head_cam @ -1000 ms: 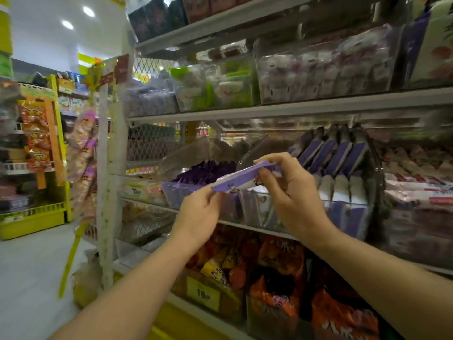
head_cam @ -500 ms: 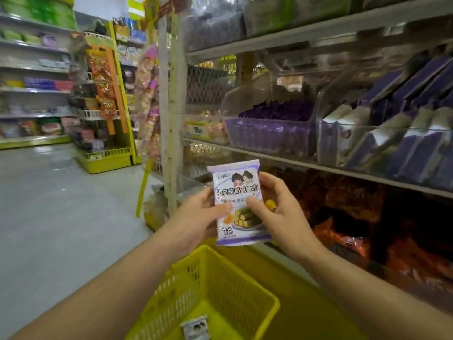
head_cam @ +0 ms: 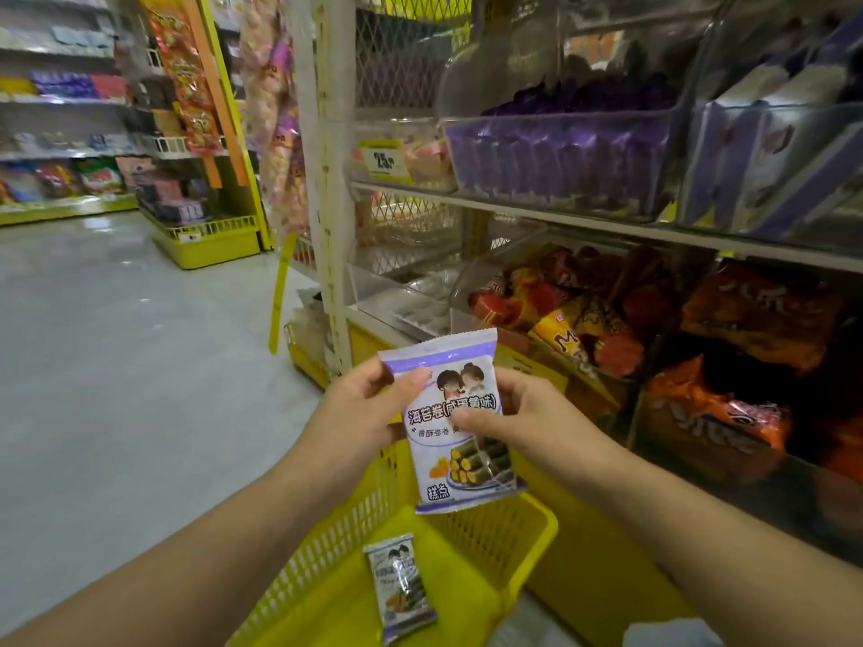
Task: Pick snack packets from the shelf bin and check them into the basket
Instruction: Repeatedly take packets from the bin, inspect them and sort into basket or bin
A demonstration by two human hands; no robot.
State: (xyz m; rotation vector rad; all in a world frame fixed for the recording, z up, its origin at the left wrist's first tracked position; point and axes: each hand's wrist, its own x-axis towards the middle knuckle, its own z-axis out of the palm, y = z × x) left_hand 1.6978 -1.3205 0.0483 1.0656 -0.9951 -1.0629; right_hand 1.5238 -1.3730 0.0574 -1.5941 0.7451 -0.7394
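— Above the yellow basket (head_cam: 495, 544), what are the two hands doing?

— Both are gripping one snack packet (head_cam: 455, 422), which is hanging upright over the basket's far rim, its printed face turning toward the camera. The left hand (head_cam: 359, 408) is pinching the upper left edge, with the thumb lying on the front. The right hand (head_cam: 523, 417) is pinching the right edge, with the thumb pressing across the middle of the print.

— Is anything lying inside the basket?

— A second packet (head_cam: 401, 590) of the same design is lying flat on the basket's bottom, face up, below the held one and apart from it.

— And where is the shelf bin sitting?

— Up and to the right of the basket, a clear bin (head_cam: 583, 115) is sitting on the shelf (head_cam: 583, 221) and holding a row of purple packets (head_cam: 551, 154). Farther right, white and purple packs (head_cam: 766, 133) are leaning in a row. Under that shelf, just right of the basket, orange and red snack bags (head_cam: 714, 413) are crowding a lower compartment.

— What about the other side?

— Left of the basket, the grey floor (head_cam: 116, 366) is running toward more shelving (head_cam: 60, 133), which is too blurred to read.
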